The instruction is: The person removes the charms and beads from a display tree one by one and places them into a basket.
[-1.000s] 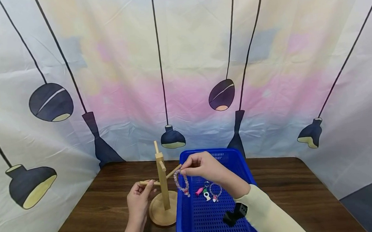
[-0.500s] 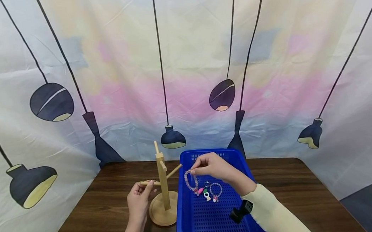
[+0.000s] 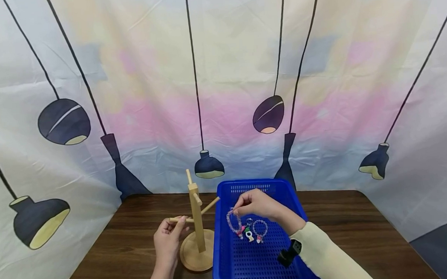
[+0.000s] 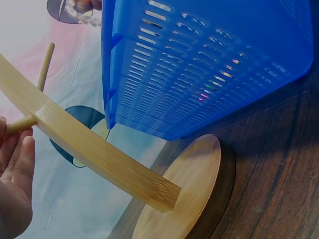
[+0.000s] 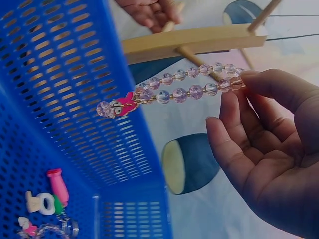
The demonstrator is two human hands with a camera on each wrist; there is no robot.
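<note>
My right hand (image 3: 256, 203) pinches a beaded bracelet (image 3: 229, 223) between thumb and fingertips, over the left part of the blue basket (image 3: 216, 266). In the right wrist view the bracelet (image 5: 180, 94) has clear pinkish beads and a pink-and-white charm at its lower end. My left hand (image 3: 166, 241) grips a peg of the wooden stand (image 3: 198, 226), seen as the peg (image 4: 20, 125) in the left wrist view. The stand is upright on a round base, and no bracelet hangs on its visible pegs.
Inside the basket lie another beaded bracelet (image 3: 260, 227) and a keychain (image 3: 249, 233) with white, green and pink charms. The basket stands right of the stand's round base (image 3: 192, 261) on a dark wooden table (image 3: 111, 253). A printed curtain (image 3: 234, 70) hangs behind.
My right hand has moved right and slightly down with the bracelet, away from the stand's right peg and over the basket. The left hand has kept its grip on the peg.
</note>
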